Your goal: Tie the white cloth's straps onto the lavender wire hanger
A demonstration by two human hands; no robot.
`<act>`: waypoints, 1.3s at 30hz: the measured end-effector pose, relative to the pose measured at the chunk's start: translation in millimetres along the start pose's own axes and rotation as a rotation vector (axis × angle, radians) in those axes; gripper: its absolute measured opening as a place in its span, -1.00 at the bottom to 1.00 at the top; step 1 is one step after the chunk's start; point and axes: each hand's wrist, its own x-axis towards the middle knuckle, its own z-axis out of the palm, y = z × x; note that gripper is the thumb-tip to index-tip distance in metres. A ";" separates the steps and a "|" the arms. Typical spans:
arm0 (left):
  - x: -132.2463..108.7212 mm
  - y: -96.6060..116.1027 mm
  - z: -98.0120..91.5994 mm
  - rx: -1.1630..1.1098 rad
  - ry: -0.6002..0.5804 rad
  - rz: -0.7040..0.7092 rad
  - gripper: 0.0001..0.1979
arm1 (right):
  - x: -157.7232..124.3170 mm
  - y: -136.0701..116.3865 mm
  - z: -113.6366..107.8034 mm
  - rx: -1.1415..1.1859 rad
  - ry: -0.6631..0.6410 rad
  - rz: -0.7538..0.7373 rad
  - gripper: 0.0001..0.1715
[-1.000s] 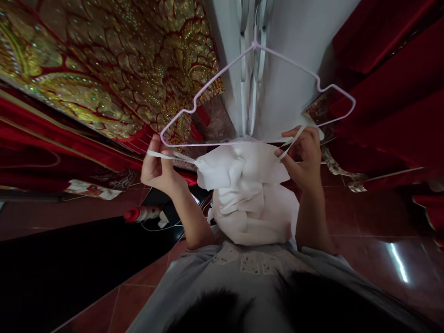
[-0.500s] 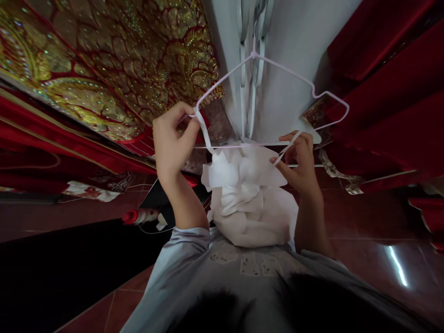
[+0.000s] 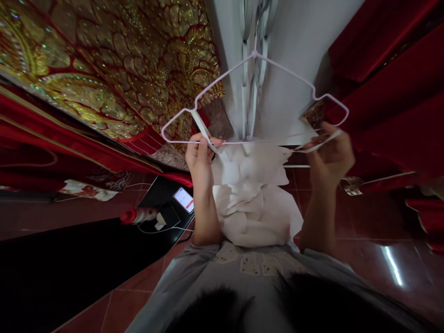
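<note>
A pale pink clothes hanger (image 3: 229,72) hangs by its hook in front of me. Its left shoulder notch carries one white strap (image 3: 203,125) of a ruffled white garment (image 3: 251,203), which hangs below the bottom bar. My left hand (image 3: 201,157) is closed at that strap, thumb in front, right by the bottom bar. Over on the right, my right hand (image 3: 331,155) grips the other white strap (image 3: 318,144), pulled out sideways as a loop. This loop is below the hanger's right notch and off it. Motion blurs the right fingers a little.
Gold-sequined red garments (image 3: 138,60) hang close on the left and red fabric (image 3: 391,92) on the right. Metal rails (image 3: 252,92) stand behind the hanger. A black table (image 3: 86,259) at lower left bears a lit phone (image 3: 183,200) and a red-capped bottle (image 3: 138,215).
My left hand has moved from the hanger's left notch down to the bottom bar, leaving the strap hooked there. My right hand has moved right, stretching its strap outward. The phone has come into view.
</note>
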 end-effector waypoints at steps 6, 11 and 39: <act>-0.6 -8.3 1.1 -0.008 -0.023 -0.021 -0.64 | 43.6 15.2 -22.2 -0.058 0.191 -0.038 -0.44; -3.6 -10.3 4.1 -0.014 0.010 -0.002 -0.63 | 65.0 17.3 -23.5 -0.073 0.100 -0.104 -0.44; -10.7 -11.2 6.2 0.132 0.084 0.029 -0.77 | -14.8 -45.2 29.7 -0.178 -0.656 -0.084 -0.38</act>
